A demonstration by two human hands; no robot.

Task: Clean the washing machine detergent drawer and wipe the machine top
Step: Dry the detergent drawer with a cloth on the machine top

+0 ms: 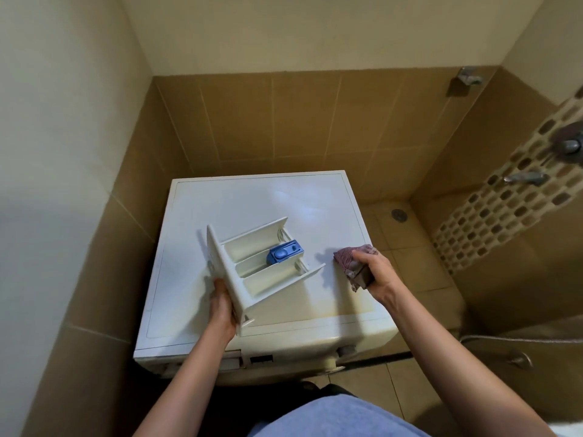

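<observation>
Tan-tiled washroom, white washing-machine top (pixel 252 200): cream plastic detergent drawer (pixel 262 279) out, gripped by left hand (pixel 222 307); pinkish rag (pixel 347 257) clutched in right hand (pixel 375 272); wiping seemingly unfinished.

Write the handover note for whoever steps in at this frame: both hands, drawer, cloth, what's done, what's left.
Left hand: grips the front panel of the detergent drawer.
Right hand: grips a reddish cloth at the right side of the machine top.
Drawer: out of the machine, held tilted over the top, blue insert in place.
Done: drawer pulled out.
Left: how far the drawer and top have been wiped cannot be told; finish both, then put the drawer back in the machine.
</observation>
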